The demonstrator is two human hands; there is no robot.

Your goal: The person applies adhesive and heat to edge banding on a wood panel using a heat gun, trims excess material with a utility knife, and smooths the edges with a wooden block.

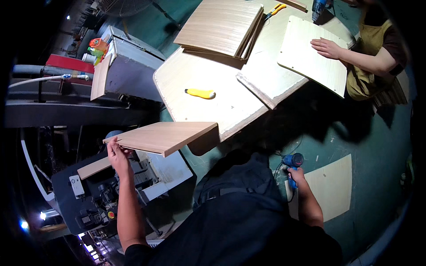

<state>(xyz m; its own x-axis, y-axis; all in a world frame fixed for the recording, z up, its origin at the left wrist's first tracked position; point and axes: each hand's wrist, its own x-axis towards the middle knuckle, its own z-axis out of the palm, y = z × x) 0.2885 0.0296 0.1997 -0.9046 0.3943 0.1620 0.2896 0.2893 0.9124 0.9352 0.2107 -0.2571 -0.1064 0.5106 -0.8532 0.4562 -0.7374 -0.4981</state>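
Observation:
A light-brown wooden panel [164, 136] juts out over the near left corner of the worktable. My left hand [119, 158] is closed at the panel's left corner, its fingers at the edge; a thin dark tip shows by the fingertips, too small to name. Down by my right side, my right hand [296, 174] is wrapped round the grip of a blue pistol-shaped power tool [293, 159] with a cord. On the table lies a yellow utility knife [200, 93].
A stack of wood panels [219, 24] sits on the worktable [177, 80], near yellow-handled pliers [277, 9]. Across from me a co-worker's hand [327, 48] rests on a pale board [310, 53]. Machinery [106, 195] stands at left; another board [330, 188] is beyond my right arm.

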